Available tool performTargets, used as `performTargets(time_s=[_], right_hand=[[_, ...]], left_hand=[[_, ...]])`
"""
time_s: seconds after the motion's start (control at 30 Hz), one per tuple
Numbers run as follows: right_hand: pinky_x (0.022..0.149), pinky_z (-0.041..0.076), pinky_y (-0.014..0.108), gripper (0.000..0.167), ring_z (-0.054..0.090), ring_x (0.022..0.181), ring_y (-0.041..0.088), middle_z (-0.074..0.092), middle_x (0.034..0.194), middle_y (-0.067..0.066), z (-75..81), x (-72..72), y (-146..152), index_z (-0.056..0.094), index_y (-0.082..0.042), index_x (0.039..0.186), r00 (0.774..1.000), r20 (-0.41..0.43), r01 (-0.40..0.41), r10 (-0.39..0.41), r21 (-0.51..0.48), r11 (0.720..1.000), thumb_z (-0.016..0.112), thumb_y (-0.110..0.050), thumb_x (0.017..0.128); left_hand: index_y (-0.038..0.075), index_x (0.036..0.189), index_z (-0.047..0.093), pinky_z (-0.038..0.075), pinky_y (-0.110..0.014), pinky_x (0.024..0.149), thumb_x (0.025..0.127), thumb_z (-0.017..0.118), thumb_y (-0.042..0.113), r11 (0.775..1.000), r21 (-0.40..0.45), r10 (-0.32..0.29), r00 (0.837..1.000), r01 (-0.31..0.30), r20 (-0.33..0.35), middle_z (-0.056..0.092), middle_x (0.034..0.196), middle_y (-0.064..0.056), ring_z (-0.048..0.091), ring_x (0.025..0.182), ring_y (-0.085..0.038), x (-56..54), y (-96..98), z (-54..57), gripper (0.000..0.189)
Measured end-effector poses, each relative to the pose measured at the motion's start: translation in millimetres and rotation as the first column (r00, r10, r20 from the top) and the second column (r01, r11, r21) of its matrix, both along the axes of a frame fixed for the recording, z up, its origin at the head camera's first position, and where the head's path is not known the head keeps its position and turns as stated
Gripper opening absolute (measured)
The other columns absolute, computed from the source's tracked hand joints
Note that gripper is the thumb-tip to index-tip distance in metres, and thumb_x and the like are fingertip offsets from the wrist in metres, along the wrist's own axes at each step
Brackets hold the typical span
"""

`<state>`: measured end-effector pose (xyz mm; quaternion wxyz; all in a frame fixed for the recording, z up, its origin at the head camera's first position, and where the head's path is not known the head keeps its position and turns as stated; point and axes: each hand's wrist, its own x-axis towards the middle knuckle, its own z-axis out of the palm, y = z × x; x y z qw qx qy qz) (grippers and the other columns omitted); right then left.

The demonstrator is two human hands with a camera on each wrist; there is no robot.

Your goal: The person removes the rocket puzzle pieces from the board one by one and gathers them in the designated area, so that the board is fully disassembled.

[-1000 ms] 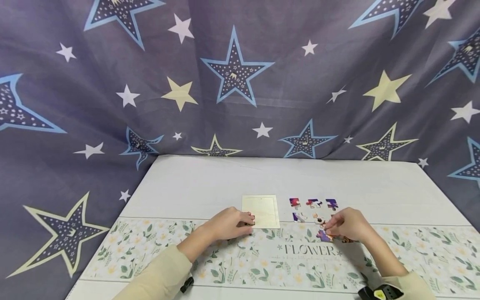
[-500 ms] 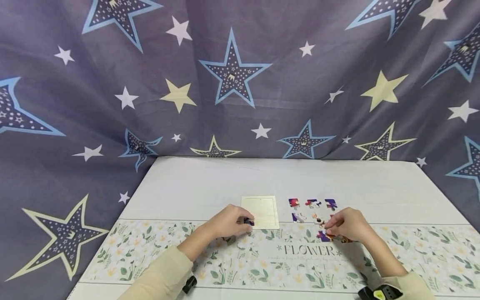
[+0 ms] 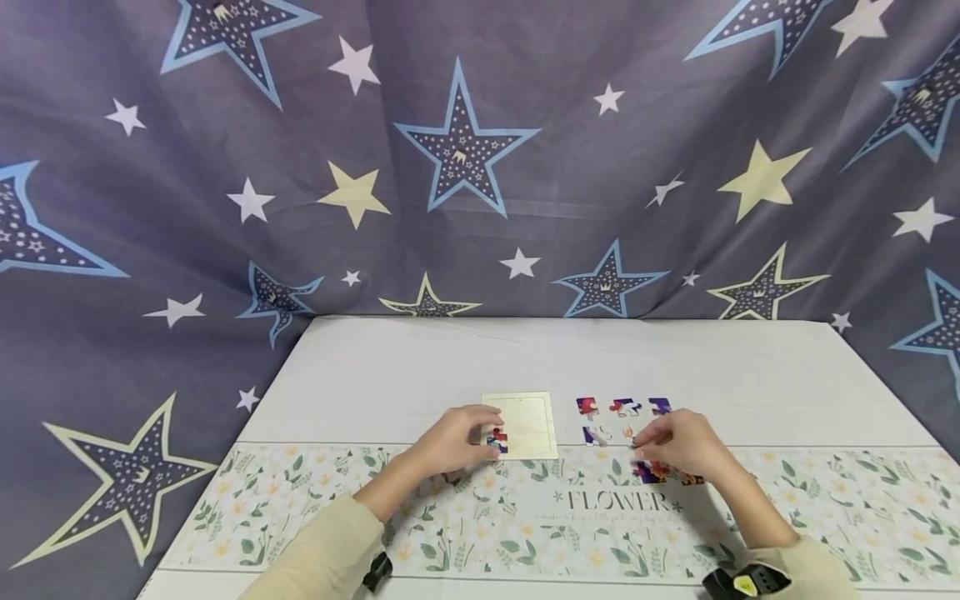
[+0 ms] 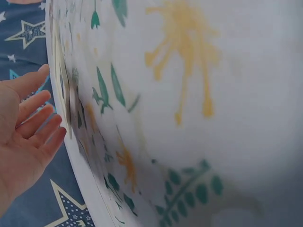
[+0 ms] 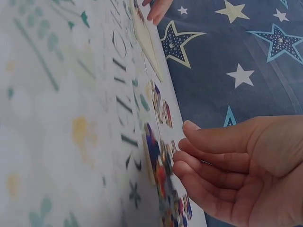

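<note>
In the head view a small puzzle piece with red and dark blue print lies in the lower left corner of a pale puzzle tray. My left hand is beside that corner, thumb and fingers apart around the piece; the left wrist view has its fingers extended, gripping nothing. Over the loose pieces to the right is my right hand, its fingertips close to a middle piece. In the right wrist view nothing shows between the right thumb and fingers. That hand partly hides the pieces under it.
More puzzle pieces lie in rows right of the tray, among them a red one, a purple and white one and a purple one. A floral cloth band crosses the white table. Behind hangs a star-patterned curtain.
My left fingers have spread away from the puzzle piece, which now shows in the tray's corner. My right hand has shifted left and slightly up, from the lower purple piece toward the middle one.
</note>
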<state>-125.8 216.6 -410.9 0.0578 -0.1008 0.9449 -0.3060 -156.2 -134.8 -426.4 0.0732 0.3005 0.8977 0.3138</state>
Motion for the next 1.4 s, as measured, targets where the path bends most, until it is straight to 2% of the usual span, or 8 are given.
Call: performTargets(time_s=[0.2,0.33,0.5,0.6,0.73,1.0,1.17,1.4], right_hand=[[0.054,0.049,0.023,0.013,0.058,0.061,0.008,0.073,0.077,0.002,0.0,-4.2,-14.4,0.076,-0.005,0.087,0.999,0.04,-0.002,0.004,-0.047,0.999,0.078,-0.015,0.078],[0.054,0.049,0.022,0.013,0.058,0.061,0.008,0.073,0.077,0.003,-0.2,-7.6,-25.1,0.076,-0.005,0.087,0.999,0.026,-0.03,0.032,-0.053,0.998,0.078,-0.015,0.079],[0.054,0.048,0.023,0.013,0.057,0.061,0.009,0.073,0.078,0.002,3.7,-12.2,-43.1,0.076,-0.006,0.087,0.999,0.026,-0.03,0.031,-0.067,0.997,0.078,-0.015,0.078],[0.057,0.05,0.023,0.012,0.059,0.063,0.008,0.073,0.078,0.001,5.1,-15.0,-55.5,0.076,-0.007,0.087,0.999,0.046,-0.021,0.025,-0.079,0.997,0.079,-0.014,0.077],[0.057,0.051,0.023,0.011,0.059,0.062,0.009,0.071,0.076,0.002,4.4,-18.6,-72.1,0.075,-0.006,0.086,0.997,0.061,-0.04,0.046,-0.096,0.995,0.079,-0.012,0.077],[0.059,0.052,0.02,0.012,0.061,0.064,0.007,0.072,0.075,0.004,3.9,-26.3,-101.6,0.075,-0.004,0.085,0.982,0.037,-0.177,0.183,-0.124,0.976,0.079,-0.011,0.077],[0.062,0.053,0.02,0.014,0.061,0.066,0.007,0.072,0.076,0.003,1.8,-30.7,-120.1,0.074,-0.004,0.087,0.972,0.054,-0.219,0.227,-0.122,0.968,0.08,-0.011,0.076],[0.062,0.051,0.018,0.021,0.059,0.066,0.007,0.068,0.074,0.001,-8.5,-36.5,-137.0,0.073,-0.002,0.093,0.957,0.079,-0.263,0.278,-0.159,0.952,0.081,-0.009,0.075]], left_hand=[[0.007,0.139,0.05,0.035,-0.046,0.116,0.081,0.077,0.025,0.995,-0.078,0.06,0.998,-0.058,0.021,0.051,0.145,-0.012,0.046,0.137,-0.031,-5.9,-3.6,-5.7,0.067],[0.007,0.146,0.04,0.031,-0.046,0.118,0.081,0.077,0.029,0.992,-0.107,0.076,0.997,-0.073,0.028,0.042,0.151,-0.012,0.038,0.142,-0.031,-10.1,-6.2,-7.6,0.077],[0.007,0.148,0.037,0.026,-0.045,0.121,0.082,0.075,0.033,0.988,-0.149,0.04,0.999,-0.035,0.026,0.035,0.156,-0.01,0.029,0.147,-0.03,-15.5,-8.4,-7.1,0.081],[0.004,0.147,0.038,0.026,-0.047,0.121,0.083,0.074,0.036,0.982,-0.186,0.005,1.0,-0.002,0.014,0.034,0.156,-0.012,0.029,0.147,-0.031,-18.0,-9.7,-6.0,0.08],[0.003,0.148,0.036,0.025,-0.048,0.121,0.086,0.069,0.043,0.969,-0.247,-0.01,1.0,0.014,0.019,0.032,0.157,-0.013,0.028,0.148,-0.031,-19.0,-11.1,-3.8,0.081],[0.003,0.15,0.03,0.024,-0.045,0.122,0.09,0.06,0.05,0.926,-0.377,-0.04,0.999,0.032,-0.013,0.029,0.159,-0.011,0.026,0.149,-0.026,-18.9,-10.4,-1.7,0.082],[0.002,0.149,0.032,0.026,-0.044,0.121,0.091,0.058,0.05,0.913,-0.406,-0.061,0.997,0.04,-0.039,0.029,0.158,-0.013,0.027,0.149,-0.026,-18.4,-11.3,0.3,0.08],[0.003,0.15,0.03,0.027,-0.045,0.121,0.092,0.055,0.052,0.916,-0.398,-0.08,0.996,0.055,-0.048,0.026,0.159,-0.013,0.026,0.149,-0.027,-16.6,-13.3,-3.4,0.08]])
